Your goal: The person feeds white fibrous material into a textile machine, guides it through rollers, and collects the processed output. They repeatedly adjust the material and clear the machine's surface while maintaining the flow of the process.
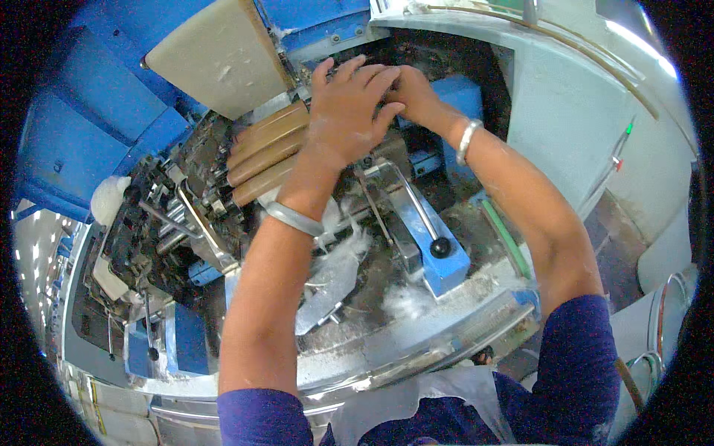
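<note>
- Both arms up and reaching forward here, my left hand (346,108) and right hand (414,93) meeting over the back of the machine!
- Left hand: back facing me, fingers fanned, thumb standing well out to the right. The palm is hidden, so I can't tell what it touches.
- Right hand: bent inward at the wrist, coming in from the right, its fingers tucked behind the left one's. How far they are spread, or what they hold, I can't tell.
- And the rollers (266,145), brown, three of them side by side, lie just left of my left hand, slanting up toward it; hand and wrist cover their right ends from view.
- Behind them, a cream panel (223,63) leans up against the blue housing (97,82).
- Below my forearms, between them: a blue box (448,276), its metal lever ending in a black knob (440,247).
- Just left of that box, white fluff (407,301) on the machine bed (372,293); farther left, a metal plate (327,286), with more fluff above it.
- Right of the box, a green rod (506,238) lies slanted, close to my right forearm.
- Silver bangles (294,219) on both wrists, purple sleeves (264,418) below!
</note>
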The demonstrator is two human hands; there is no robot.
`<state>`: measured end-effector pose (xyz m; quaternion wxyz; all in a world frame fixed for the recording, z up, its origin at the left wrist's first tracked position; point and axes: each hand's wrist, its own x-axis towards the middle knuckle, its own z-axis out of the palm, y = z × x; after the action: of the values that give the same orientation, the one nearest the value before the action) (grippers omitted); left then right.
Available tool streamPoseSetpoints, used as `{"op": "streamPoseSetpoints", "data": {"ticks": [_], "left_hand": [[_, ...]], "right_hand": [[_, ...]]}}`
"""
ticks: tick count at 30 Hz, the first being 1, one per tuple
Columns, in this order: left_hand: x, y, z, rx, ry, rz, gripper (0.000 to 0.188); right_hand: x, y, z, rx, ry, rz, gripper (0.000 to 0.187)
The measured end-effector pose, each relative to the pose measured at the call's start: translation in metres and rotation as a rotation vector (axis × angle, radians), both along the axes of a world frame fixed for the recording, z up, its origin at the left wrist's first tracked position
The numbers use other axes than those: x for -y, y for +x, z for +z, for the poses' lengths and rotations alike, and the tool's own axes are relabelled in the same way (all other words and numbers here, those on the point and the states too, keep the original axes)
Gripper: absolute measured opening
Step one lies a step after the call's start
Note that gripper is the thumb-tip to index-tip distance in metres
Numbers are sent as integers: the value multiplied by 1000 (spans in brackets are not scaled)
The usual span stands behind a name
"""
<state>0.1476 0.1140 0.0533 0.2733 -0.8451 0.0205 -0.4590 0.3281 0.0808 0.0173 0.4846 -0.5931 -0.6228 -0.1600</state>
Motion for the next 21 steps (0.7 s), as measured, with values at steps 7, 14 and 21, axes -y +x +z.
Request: {"op": "streamPoseSetpoints", "data": {"ticks": [7,14,21], "left_hand": [[22,-89,-50,-390,-508,-301,33],[40,-97,-114,-579,-247,-109,43],[27,-95,-115,-480,-29,-144,38]], "right_hand": [[126,-54,-33,-305,-254,134,33],[171,-121,-48,-673,-493,414,47],[172,-97,-16,-1015,-662,607,43]]}}
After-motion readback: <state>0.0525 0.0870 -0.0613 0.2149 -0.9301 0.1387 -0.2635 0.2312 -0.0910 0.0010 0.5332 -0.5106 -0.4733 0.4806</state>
